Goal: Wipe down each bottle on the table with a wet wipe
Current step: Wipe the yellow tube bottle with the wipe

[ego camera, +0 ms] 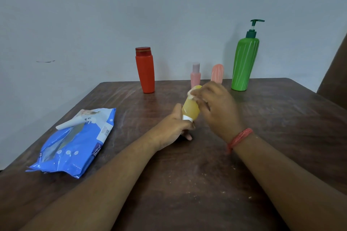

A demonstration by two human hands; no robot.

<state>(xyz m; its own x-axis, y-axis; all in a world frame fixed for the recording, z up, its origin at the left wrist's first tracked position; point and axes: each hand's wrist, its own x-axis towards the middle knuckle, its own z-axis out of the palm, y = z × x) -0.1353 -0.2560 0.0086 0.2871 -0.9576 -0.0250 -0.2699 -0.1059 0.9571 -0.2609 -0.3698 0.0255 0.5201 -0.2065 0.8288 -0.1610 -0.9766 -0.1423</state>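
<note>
My left hand (174,127) grips a small yellow bottle (190,108) by its white cap end, which points toward me, and holds it tilted above the table. My right hand (216,107) pinches a white wet wipe (190,94) against the bottle's far end. At the back of the table stand a red bottle (145,70), a small pink bottle (195,76), a rounded salmon bottle (217,73) and a tall green pump bottle (244,62).
A blue wet-wipe pack (75,144) with its flap lifted lies at the left of the dark wooden table (206,174). A pale wall runs behind the table. A dark brown object (336,73) rises at the right edge.
</note>
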